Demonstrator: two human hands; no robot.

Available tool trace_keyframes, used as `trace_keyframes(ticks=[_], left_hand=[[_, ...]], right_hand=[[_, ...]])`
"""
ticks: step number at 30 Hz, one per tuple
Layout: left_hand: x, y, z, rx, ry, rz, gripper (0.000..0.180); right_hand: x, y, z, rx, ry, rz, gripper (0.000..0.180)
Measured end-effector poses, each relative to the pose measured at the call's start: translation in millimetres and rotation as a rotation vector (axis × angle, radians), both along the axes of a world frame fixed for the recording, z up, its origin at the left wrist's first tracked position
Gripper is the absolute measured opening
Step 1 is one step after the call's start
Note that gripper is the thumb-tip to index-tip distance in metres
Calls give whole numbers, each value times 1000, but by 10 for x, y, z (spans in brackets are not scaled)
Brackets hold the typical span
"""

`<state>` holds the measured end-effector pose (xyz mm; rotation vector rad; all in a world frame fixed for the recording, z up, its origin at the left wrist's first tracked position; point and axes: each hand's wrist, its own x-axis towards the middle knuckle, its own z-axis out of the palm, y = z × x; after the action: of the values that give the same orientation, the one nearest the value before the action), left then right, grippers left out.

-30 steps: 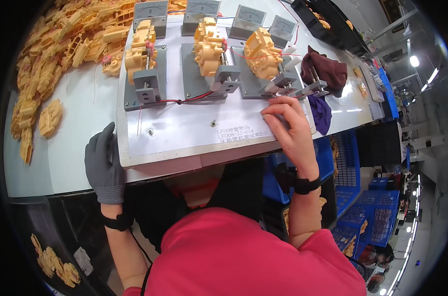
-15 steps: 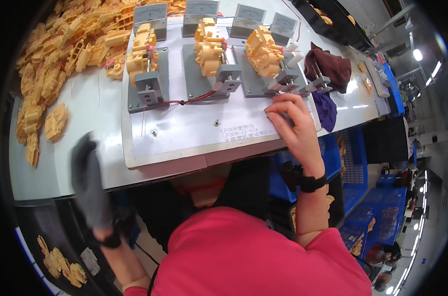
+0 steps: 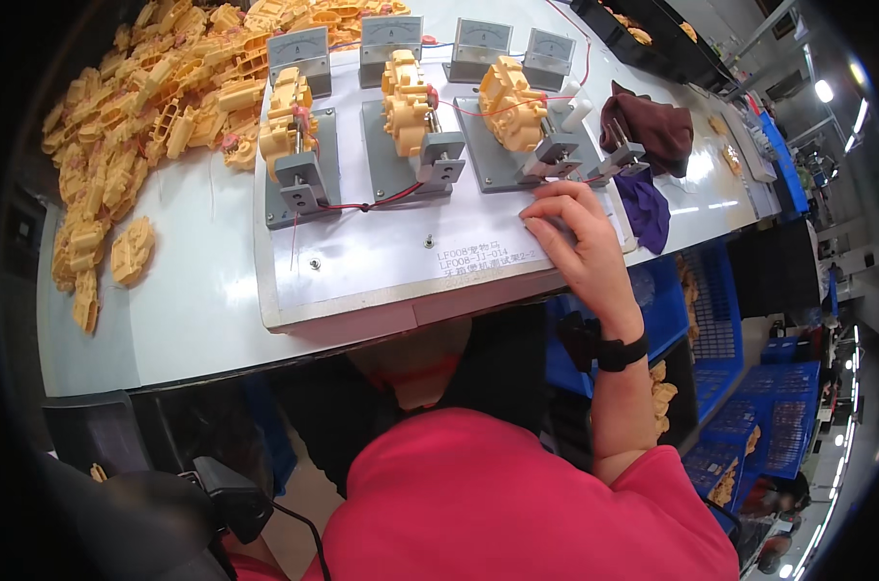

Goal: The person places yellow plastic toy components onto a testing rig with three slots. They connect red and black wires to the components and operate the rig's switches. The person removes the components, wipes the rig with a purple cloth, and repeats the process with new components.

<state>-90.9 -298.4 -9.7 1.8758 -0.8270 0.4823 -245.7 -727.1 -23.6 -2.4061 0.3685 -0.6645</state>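
Observation:
My right hand [image 3: 580, 237] rests at the right front of the white test board [image 3: 362, 276], fingers loosely bent and a little apart, nothing visible in them. Its fingertips lie just in front of the grey clamp [image 3: 556, 155] on the right-hand fixture. A yellow plastic gearbox [image 3: 514, 105] sits in that fixture, with a red wire running by it. Two more yellow gearboxes, a middle one [image 3: 408, 105] and a left one [image 3: 287, 126], sit in the other fixtures. My left hand [image 3: 135, 518], in a dark grey glove, is low at the left below the table edge, blurred, its fingers indistinct.
Several analog meters [image 3: 391, 46] stand behind the fixtures. A heap of yellow gearboxes [image 3: 120, 126] covers the table's far left, with a single one [image 3: 132, 250] nearer. Brown cloth [image 3: 648, 126] and purple cloth [image 3: 645, 208] lie at right. Blue crates [image 3: 773, 416] stand below right.
My left hand has dropped from beside the table's front left edge to the lower left, toward me. My right hand has stayed in place by the right fixture. The view has shifted slightly.

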Motion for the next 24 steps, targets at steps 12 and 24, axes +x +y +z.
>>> trace_keyframes(ticks=[12,24], left_hand=[[-25,-67,4,30,11,1,60],[-144,-84,147,13,-5,35,61]], right_hand=[[-17,-30,-30,-15,-33,22,10],[-17,34,-48,-2,-48,2,10]])
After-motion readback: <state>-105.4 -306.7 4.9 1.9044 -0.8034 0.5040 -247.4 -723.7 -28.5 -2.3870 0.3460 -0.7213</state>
